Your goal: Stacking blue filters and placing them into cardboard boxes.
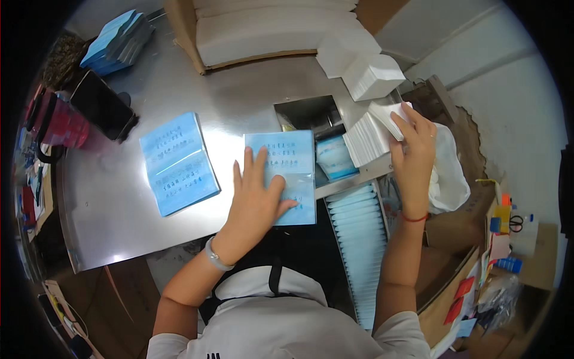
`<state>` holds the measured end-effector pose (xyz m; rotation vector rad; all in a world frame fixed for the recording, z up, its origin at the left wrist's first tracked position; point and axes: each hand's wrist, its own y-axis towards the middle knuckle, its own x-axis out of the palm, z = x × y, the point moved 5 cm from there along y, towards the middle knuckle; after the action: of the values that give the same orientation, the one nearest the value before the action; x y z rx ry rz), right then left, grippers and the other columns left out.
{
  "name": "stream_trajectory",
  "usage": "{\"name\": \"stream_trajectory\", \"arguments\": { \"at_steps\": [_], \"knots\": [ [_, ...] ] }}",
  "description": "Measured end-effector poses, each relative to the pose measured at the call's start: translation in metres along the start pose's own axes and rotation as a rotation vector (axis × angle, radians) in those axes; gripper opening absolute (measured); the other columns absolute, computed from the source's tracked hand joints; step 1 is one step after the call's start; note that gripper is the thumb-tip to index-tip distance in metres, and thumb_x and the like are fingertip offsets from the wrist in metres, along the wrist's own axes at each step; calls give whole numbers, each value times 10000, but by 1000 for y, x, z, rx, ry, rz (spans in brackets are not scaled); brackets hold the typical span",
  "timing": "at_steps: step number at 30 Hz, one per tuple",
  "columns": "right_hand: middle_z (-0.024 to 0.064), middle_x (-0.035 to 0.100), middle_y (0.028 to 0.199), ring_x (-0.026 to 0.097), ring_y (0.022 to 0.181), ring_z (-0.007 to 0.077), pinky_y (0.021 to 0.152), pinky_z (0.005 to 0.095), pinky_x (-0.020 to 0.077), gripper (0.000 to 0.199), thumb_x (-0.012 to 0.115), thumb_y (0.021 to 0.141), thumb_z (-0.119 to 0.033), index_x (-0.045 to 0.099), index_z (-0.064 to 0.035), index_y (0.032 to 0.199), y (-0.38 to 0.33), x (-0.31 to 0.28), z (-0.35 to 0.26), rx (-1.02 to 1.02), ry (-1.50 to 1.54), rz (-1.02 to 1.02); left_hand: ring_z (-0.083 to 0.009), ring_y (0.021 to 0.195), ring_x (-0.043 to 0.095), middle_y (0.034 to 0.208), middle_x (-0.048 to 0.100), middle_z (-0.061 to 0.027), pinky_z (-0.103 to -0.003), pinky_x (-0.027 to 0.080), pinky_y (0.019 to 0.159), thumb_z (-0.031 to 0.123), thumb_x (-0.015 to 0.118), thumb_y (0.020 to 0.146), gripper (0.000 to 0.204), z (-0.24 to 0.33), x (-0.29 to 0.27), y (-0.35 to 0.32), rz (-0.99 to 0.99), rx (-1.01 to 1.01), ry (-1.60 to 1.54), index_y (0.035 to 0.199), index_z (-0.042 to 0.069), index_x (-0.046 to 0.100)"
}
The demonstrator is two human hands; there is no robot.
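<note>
My left hand (256, 194) lies with fingers spread on a blue printed plastic packet (302, 161) at the table's near edge. A thin stack of similar blue packets (179, 167) rests farther left. My right hand (415, 140) reaches to the right, thumb and fingers closed on the end of a pile of white folded tissues (366, 140). How many tissues are pinched cannot be made out. Just left of that pile is an opening in the table with more blue packets (336, 157) inside.
Another white tissue block (373, 76) stands behind, near a cardboard box of white stacks (269, 36). A long tray (359, 251) holds a row of blue-white packs. At the left are a phone (103, 105), a pink cup (66, 122) and blue packets. A white bag (448, 173) hangs right.
</note>
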<state>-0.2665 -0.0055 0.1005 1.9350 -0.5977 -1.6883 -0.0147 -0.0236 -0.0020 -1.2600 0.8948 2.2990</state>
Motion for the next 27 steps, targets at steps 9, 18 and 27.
{"name": "stream_trajectory", "arguments": {
  "at_steps": [9, 18, 27],
  "knots": [
    [133, 598, 1127, 558, 1089, 308, 1071, 638, 287, 297, 616, 801, -121, 662, -58, 1087, -64, 73, -125, -288, 238, -292, -396, 1209, 453, 1356, 456, -221, -435, 368, 965, 171, 808, 640, 480, -21, -21, 0, -93, -75, -77, 1046, 51, 582],
    [106, 684, 981, 637, 874, 240, 909, 396, 498, 326, 683, 781, -128, 685, -23, 1090, -21, 7, 21, 235, 53, -107, -511, 1371, 291, 1488, 359, -219, -681, 234, 1062, 121, 743, 761, 344, 4, -12, -16, -29, -31, 75, 1085, 159, 635],
    [128, 625, 1071, 544, 929, 328, 890, 499, 415, 239, 700, 828, -167, 689, -37, 1029, -15, 29, -25, 87, -247, -66, -488, 1379, 289, 1523, 329, -205, -639, 260, 1062, 386, 806, 709, 483, 3, -7, 34, -140, 2, 246, 992, 54, 599]
  ]
}}
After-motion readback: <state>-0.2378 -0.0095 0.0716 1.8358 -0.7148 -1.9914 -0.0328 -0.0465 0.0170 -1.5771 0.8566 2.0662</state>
